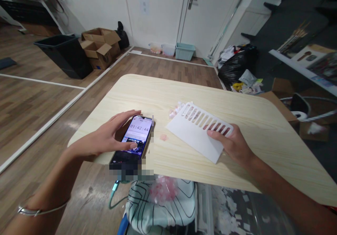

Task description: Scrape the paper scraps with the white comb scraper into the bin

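A smartphone (pixel 134 131) with a lit timer screen is near the front left edge of the pale wooden table (pixel 163 91). My left hand (pixel 105 135) is at its left side, fingers stretched along the edge toward the top corner, thumb over the screen. My right hand (pixel 234 143) grips the right end of a white slotted plate (pixel 195 133), thumb on top and fingers seen through the slots. The plate is tilted above the table. Small pinkish-clear pieces (pixel 175 112) lie partly hidden behind its left end. One flat pink piece (pixel 163 137) lies between phone and plate.
A clear bag of pink pieces (pixel 163 189) rests on striped cloth (pixel 142 207) below the front edge. A green cable (pixel 112 194) hangs by the phone. Right of the cloth is a clear bin (pixel 207 207) with white scraps. A black bin (pixel 65 56) and cartons (pixel 101 49) stand behind.
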`<state>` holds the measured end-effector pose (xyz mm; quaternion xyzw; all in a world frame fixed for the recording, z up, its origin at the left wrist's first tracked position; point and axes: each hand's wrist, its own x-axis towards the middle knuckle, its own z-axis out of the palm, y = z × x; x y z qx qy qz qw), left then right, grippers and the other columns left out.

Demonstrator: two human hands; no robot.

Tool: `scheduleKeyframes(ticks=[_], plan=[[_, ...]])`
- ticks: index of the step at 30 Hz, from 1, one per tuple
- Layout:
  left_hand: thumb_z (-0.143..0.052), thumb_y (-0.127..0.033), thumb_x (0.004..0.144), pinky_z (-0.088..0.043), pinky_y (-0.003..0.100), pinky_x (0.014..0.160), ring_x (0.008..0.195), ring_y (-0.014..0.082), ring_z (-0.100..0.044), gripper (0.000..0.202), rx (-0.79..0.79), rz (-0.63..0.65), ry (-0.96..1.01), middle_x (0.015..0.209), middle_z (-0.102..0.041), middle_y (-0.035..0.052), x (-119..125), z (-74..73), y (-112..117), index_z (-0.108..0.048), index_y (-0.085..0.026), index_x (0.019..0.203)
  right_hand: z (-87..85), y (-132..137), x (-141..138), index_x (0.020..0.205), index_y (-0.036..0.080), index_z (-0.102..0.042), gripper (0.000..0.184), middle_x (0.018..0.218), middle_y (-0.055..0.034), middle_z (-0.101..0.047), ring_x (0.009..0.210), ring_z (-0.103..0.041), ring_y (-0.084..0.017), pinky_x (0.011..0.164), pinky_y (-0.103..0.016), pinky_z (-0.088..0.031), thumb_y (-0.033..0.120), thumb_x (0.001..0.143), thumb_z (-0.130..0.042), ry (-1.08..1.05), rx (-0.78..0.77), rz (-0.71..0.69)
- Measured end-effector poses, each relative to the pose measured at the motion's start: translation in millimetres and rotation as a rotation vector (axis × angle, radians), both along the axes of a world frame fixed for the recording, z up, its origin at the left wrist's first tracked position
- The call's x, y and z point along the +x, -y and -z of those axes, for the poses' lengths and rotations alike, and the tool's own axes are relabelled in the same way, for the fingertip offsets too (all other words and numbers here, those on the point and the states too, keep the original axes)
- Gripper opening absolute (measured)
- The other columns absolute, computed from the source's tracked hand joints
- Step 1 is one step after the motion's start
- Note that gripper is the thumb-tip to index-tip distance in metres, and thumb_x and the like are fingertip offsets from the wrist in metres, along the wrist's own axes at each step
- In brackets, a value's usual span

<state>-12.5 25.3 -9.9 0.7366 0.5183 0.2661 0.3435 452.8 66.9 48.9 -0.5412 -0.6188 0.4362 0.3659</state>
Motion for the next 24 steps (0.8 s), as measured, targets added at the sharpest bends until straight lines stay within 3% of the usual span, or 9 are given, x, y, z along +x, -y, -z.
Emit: scheduleKeyframes(ticks=[5,11,18,24], plan=[[-0.090,-0.080,0.101,-0.037,0.059,0.156,0.184,0.0440,-0.049,0.104,-0.128,-0.045,0.163,0.202,-0.047,0.0041,6.6,-8.2,8.2,-0.049,-0.048,0.190,-4.9,-9.8,-8.5,0.084,0.025,-0.092,0.022,0.088,-0.0087,-0.093,0.078,-0.082,-0.028,0.071,-0.036,-0.064,0.044,0.074,-0.097,0.010,0.034,-0.003],[-0.077,-0.085,0.108,-0.041,0.061,0.154,0.185,0.0475,-0.047,0.087,-0.130,-0.131,0.196,0.195,-0.058,0.0020,12.7,-21.8,13.0,-0.058,-0.047,0.184,3.7,-22.0,-15.8,0.080,0.021,-0.091,0.024,0.081,-0.0082,-0.090,0.070,-0.077,-0.025,0.065,-0.035,-0.058,0.042,0.071,-0.095,-0.020,0.017,-0.006],[-0.074,-0.082,0.111,-0.044,0.060,0.153,0.181,0.0464,-0.053,0.088,-0.101,-0.149,0.155,0.194,-0.059,0.0057,14.4,-12.5,12.4,-0.055,-0.043,0.187,1.7,-19.7,-14.2,0.074,0.021,-0.089,0.023,0.068,-0.0055,-0.081,0.056,-0.063,-0.018,0.052,-0.028,-0.042,0.042,0.068,-0.093,-0.015,-0.100,-0.109],[-0.074,-0.080,0.112,-0.049,0.060,0.151,0.178,0.0444,-0.058,0.083,-0.071,-0.143,0.147,0.190,-0.064,0.0090,17.6,-10.9,10.9,-0.060,-0.040,0.183,-7.3,3.6,-7.9,0.071,0.020,-0.087,0.028,0.061,-0.0026,-0.071,0.054,-0.055,-0.016,0.051,-0.028,-0.039,0.047,0.074,-0.094,0.030,-0.165,-0.285]])
